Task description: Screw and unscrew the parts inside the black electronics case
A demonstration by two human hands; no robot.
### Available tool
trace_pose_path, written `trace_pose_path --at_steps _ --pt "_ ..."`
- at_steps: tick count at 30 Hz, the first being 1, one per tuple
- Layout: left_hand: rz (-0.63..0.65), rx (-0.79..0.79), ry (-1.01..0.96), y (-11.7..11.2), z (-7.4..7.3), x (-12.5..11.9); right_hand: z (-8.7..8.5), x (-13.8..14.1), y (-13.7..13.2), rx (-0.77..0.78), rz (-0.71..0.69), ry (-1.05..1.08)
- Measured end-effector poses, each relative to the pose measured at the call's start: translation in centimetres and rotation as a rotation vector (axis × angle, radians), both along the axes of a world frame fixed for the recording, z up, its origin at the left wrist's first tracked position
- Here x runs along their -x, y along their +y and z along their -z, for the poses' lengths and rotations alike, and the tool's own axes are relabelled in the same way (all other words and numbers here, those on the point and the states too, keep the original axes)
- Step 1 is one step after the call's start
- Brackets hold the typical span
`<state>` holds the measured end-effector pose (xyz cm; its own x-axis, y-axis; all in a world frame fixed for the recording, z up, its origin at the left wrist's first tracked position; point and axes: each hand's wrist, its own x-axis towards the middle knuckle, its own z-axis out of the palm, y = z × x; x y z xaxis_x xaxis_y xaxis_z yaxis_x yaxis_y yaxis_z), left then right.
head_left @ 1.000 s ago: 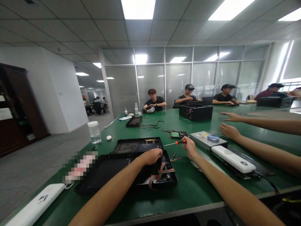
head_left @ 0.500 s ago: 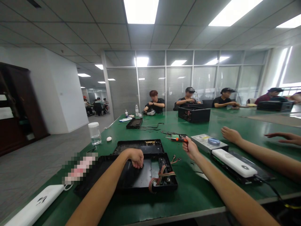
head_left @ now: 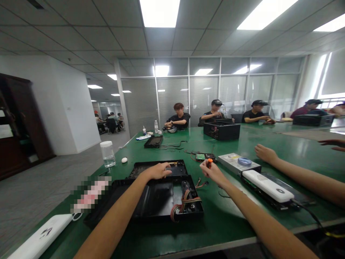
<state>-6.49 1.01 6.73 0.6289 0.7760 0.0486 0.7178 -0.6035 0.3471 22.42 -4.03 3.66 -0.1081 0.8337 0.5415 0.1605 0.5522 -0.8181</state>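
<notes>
An open black device case (head_left: pixel 161 201) lies on the green table (head_left: pixel 223 223) in front of me, with a bundle of striped ribbon cables (head_left: pixel 185 203) at its right end. My left hand (head_left: pixel 157 170) rests at the case's far edge, fingers stretched toward a black cover panel (head_left: pixel 159 167) behind it. My right hand (head_left: pixel 212 171) hovers just right of the case, closed round a small screwdriver with an orange handle (head_left: pixel 209 162). The screwdriver's tip is hidden.
A silver drive (head_left: pixel 237 162), a white power bank (head_left: pixel 269 185) and a small green circuit board (head_left: pixel 201 157) lie to the right. Another person's forearm and hand (head_left: pixel 265 153) reach across there. A plastic jar (head_left: pixel 107 154) stands at left. Several people sit at the far side.
My left hand has come up out of the case and moved to its far edge. My right hand has drawn back toward the case with the screwdriver. The neighbour's farther hand has pulled away right.
</notes>
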Motion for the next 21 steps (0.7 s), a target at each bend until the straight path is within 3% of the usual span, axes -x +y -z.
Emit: trace_pose_path --at_steps 2,4,5,7,10,13,18,21 --pt "-0.005 -0.117 0.029 0.4 -0.1 0.3 -0.1 0.9 -3.4 -0.184 0.075 -0.394" --pt "0.028 -0.174 0.082 0.9 0.2 0.9 0.4 1.9 -7.2 -0.324 -0.05 -0.78" --pt "0.044 -0.165 0.119 1.2 0.4 1.2 0.9 2.4 -9.0 -0.36 -0.073 -0.912" --pt "0.048 -0.076 0.194 1.7 0.8 1.7 2.1 3.0 -12.0 -0.377 0.024 -1.085" --pt "0.025 0.116 0.21 2.3 1.1 2.2 3.4 3.0 -14.2 -0.386 0.095 -1.182" --pt "0.03 0.177 0.149 2.6 1.6 2.2 3.4 2.1 -14.9 -0.402 0.01 -1.182" --pt "0.112 -0.058 0.292 2.8 2.7 1.2 2.6 0.7 -15.7 -0.335 -0.019 -1.108" --pt "0.181 -0.247 0.35 2.4 1.9 0.4 3.1 0.8 -15.3 -0.276 0.055 -1.064"
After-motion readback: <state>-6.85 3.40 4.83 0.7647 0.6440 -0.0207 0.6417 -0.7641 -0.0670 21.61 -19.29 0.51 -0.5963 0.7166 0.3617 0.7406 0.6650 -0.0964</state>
